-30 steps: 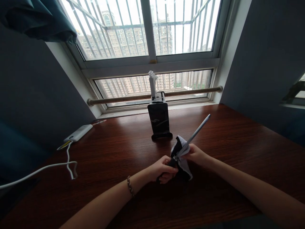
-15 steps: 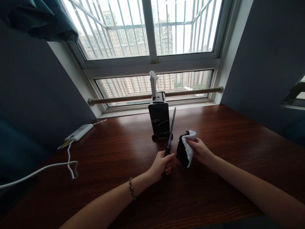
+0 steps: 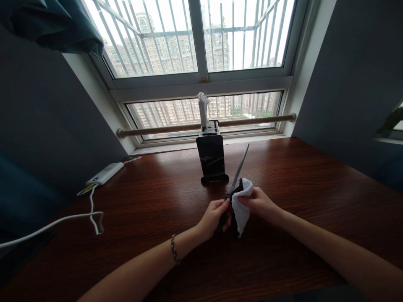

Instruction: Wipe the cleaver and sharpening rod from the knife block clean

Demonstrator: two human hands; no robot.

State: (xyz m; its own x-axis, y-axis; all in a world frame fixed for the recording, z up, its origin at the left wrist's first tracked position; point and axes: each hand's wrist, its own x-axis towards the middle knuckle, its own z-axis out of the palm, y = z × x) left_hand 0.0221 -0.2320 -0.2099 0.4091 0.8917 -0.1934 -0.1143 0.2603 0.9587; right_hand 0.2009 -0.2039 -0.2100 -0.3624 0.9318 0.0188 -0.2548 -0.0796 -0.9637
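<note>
My left hand [image 3: 217, 218] is closed round the dark handle of a small sword [image 3: 239, 167] with a narrow grey blade and a little guard. The blade points up and away, tilted to the right. My right hand [image 3: 260, 204] pinches a black-and-white cloth [image 3: 242, 214], white side towards me. The cloth lies against the base of the blade by the guard, close to my left fingers. Part of the handle is hidden by my left hand, and the cloth's black side is mostly out of sight.
Beyond my hands a black tissue box with a stand front [image 3: 211, 157] stands on the brown wooden table [image 3: 151, 188], a white tissue [image 3: 203, 109] sticking up. A white power bank [image 3: 105, 173] with a white cable [image 3: 63, 219] lies at the left. The window [image 3: 201, 84] is behind.
My right hand has brought the cloth left and against the blade's base; its white side now faces me. The sword has tilted further to the right.
</note>
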